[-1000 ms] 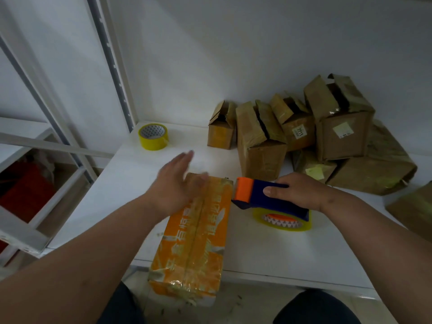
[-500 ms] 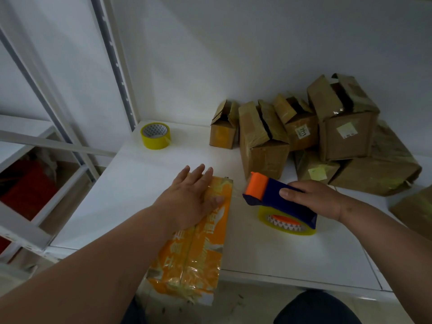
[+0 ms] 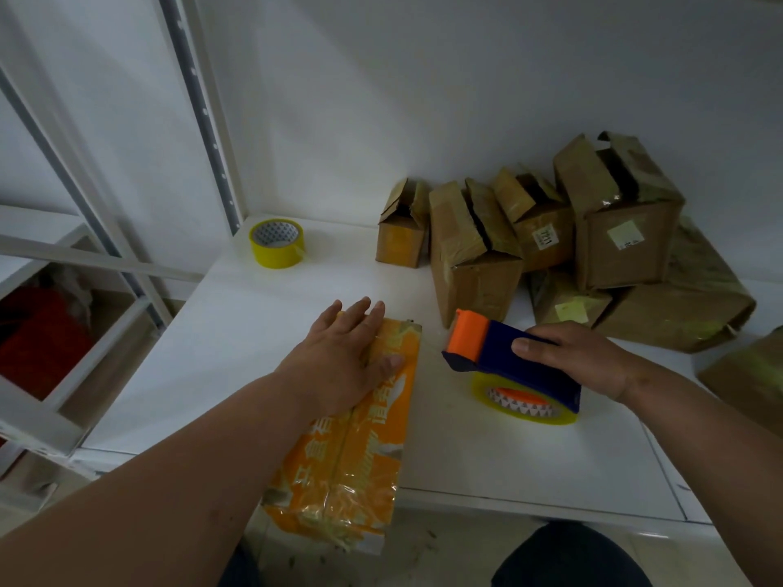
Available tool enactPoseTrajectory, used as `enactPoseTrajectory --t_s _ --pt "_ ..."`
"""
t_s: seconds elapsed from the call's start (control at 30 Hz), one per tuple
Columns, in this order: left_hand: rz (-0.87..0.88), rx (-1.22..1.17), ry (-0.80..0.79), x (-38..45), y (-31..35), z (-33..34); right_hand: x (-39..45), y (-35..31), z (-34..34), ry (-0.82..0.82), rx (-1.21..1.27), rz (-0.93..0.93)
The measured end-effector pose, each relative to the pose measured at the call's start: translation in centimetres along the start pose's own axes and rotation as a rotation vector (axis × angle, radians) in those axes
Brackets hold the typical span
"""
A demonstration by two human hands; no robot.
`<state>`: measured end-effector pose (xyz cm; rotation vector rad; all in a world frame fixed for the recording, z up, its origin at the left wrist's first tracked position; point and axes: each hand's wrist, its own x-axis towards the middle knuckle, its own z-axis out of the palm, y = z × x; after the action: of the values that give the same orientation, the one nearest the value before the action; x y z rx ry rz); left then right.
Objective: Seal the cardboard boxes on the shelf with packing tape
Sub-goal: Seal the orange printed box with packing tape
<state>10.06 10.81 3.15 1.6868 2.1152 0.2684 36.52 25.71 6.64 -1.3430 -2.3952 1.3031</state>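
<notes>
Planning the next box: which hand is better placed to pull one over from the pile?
Left, probably. The left hand only lies flat on the orange box, while the right hand grips the tape dispenser, though the brown boxes sit nearer the right.

Place: a stockroom or packing area, plain and windowless in this view.
Shelving: a white metal rack upright (image 3: 203, 116) with punched holes rises at far left; a white shelf board (image 3: 254, 332) serves as the work surface.
Stock: worn cardboard boxes (image 3: 593, 247), some bearing labels, are heaped against the bare white wall (image 3: 423, 78) at far right.
Supplies: a yellow tape roll (image 3: 277, 243) sits at the far left corner; a blue-and-orange tape dispenser (image 3: 508, 366) is near right.
</notes>
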Motion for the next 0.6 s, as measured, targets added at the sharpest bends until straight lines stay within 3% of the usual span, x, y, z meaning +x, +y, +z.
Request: enactPoseTrajectory --t_s 0.3,0.47,0.6 --pt "-0.009 -0.004 -0.018 -0.1 0.4 -0.2 1.5 -2.0 -0.7 -0.130 -0.346 0.052" --pt "-0.022 -0.008 -0.026 -0.2 0.3 -0.1 2.5 -3.5 -1.5 -0.213 -0.390 0.094" --pt "-0.021 -0.019 -0.020 -0.1 0.2 -0.1 1.4 -2.7 -2.2 -0.171 -0.330 0.088"
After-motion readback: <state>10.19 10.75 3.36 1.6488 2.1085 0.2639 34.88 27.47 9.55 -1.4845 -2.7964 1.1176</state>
